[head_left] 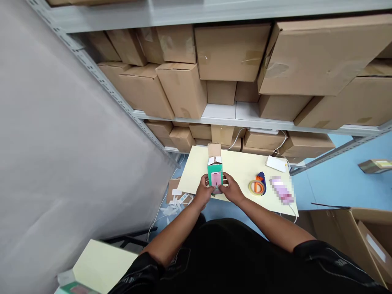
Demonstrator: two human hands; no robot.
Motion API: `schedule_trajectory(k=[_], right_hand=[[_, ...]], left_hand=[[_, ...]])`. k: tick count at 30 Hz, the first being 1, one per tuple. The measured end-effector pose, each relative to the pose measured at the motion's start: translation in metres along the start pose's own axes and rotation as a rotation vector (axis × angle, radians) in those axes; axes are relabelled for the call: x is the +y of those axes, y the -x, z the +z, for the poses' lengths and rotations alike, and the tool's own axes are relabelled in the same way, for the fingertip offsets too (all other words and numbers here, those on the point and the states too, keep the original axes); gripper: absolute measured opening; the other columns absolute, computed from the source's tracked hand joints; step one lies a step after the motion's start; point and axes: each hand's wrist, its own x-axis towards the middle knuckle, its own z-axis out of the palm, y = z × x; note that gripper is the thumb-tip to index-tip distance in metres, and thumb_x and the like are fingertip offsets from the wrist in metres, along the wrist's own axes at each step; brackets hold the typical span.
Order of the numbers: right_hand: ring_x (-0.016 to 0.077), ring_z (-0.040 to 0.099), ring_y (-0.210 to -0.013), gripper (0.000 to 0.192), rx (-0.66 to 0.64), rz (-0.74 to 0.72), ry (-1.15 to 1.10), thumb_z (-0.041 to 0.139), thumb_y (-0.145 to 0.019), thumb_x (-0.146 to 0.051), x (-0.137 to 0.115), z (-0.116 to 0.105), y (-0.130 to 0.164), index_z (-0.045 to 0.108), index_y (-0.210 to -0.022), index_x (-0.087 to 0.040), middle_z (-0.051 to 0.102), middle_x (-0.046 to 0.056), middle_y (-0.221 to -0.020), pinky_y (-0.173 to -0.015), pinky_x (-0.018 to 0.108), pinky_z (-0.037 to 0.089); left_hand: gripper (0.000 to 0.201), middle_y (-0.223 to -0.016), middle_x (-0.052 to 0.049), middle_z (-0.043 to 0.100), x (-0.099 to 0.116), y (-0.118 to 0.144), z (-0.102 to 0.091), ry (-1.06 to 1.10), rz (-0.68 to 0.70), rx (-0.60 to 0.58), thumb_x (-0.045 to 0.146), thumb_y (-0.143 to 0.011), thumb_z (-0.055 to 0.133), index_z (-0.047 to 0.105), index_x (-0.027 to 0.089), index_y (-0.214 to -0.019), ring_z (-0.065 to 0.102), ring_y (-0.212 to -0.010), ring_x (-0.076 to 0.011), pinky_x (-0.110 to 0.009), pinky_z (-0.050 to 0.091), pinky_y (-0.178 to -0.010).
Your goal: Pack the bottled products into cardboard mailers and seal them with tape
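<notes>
A small green product box [215, 168] with a pink picture on its front is held at the near edge of the pale yellow table [235, 165]. Its top flap stands raised, and white inner flaps show at the opening. My left hand [204, 190] grips the box's left side, thumb on the front. On the opposite side my right hand [230, 188] grips it in the same way. Whatever is inside the box cannot be made out. To the right of my right hand lies a tape dispenser [261, 178] in orange and dark blue, beside a yellowish tape roll [251, 188].
Shelves packed with cardboard boxes [232, 51] rise behind the table. On the table's right lie a white box [276, 163] and a blurred pink item [281, 190]. A large open carton [346, 228] stands at lower right. Paper scraps [171, 207] litter the floor at left.
</notes>
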Motion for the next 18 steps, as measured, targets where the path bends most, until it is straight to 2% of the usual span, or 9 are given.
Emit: schedule_trajectory(k=[10,14,18], right_hand=[[0.0231,0.066,-0.115,0.061,0.151,0.106,0.050,0.064,-0.079,-0.021,0.020,0.010,-0.058,0.047,-0.137,-0.029,0.058,0.008,-0.136,-0.085,0.038,0.060],[0.0233,0.067,-0.112,0.061,0.234,0.150,0.205,0.067,-0.078,-0.019,0.023,0.018,-0.072,0.047,-0.134,-0.028,0.063,0.008,-0.131,-0.092,0.042,0.056],[0.0242,0.067,-0.105,0.055,0.301,0.191,0.369,0.066,-0.078,-0.017,0.030,0.014,-0.081,0.050,-0.130,-0.027,0.068,0.006,-0.118,-0.092,0.041,0.054]], left_hand=[[0.064,-0.126,-0.007,0.066,-0.004,-0.099,-0.010,-0.044,-0.101,-0.206,0.007,-0.063,0.063,0.049,0.023,-0.123,0.068,-0.100,-0.0207,-0.029,0.055,-0.077],[0.060,-0.116,-0.005,0.069,-0.008,-0.130,-0.016,-0.216,-0.089,-0.246,0.009,-0.068,0.067,0.050,0.023,-0.123,0.067,-0.100,-0.0215,-0.033,0.053,-0.084],[0.050,-0.113,-0.006,0.070,-0.016,-0.150,-0.011,-0.300,-0.080,-0.312,0.012,-0.071,0.073,0.052,0.023,-0.115,0.067,-0.102,-0.0232,-0.037,0.051,-0.092]])
